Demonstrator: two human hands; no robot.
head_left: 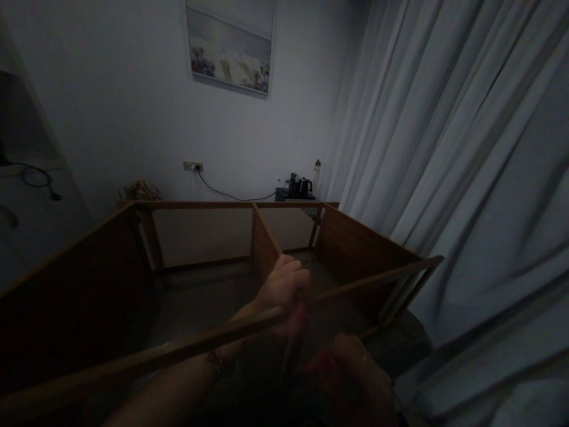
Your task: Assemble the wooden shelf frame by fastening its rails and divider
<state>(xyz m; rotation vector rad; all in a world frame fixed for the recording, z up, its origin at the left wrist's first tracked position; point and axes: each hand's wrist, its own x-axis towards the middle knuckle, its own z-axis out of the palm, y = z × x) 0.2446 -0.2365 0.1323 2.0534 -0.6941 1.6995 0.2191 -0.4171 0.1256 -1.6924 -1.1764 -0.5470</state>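
Note:
A wooden frame (169, 350) lies in front of me, with a divider panel (265, 240) across its middle. My left hand (284, 284) is closed where the divider meets the near rail, its fingers bent over the wood. The left wrist wears a bracelet. Lower and to the right, my right hand (351, 367) is below the near rail, its fingers curled together. Reddish spots show at the fingertips of both hands. Darkness and blur hide whatever the right hand may hold.
Side panels (355, 240) close the frame's ends. Long grey curtains (444, 148) hang close on the right. Beyond the far rail, a black kettle (304, 187) stands on a dark surface. A cable runs to a wall socket (192, 166); a painting (231, 50) hangs above.

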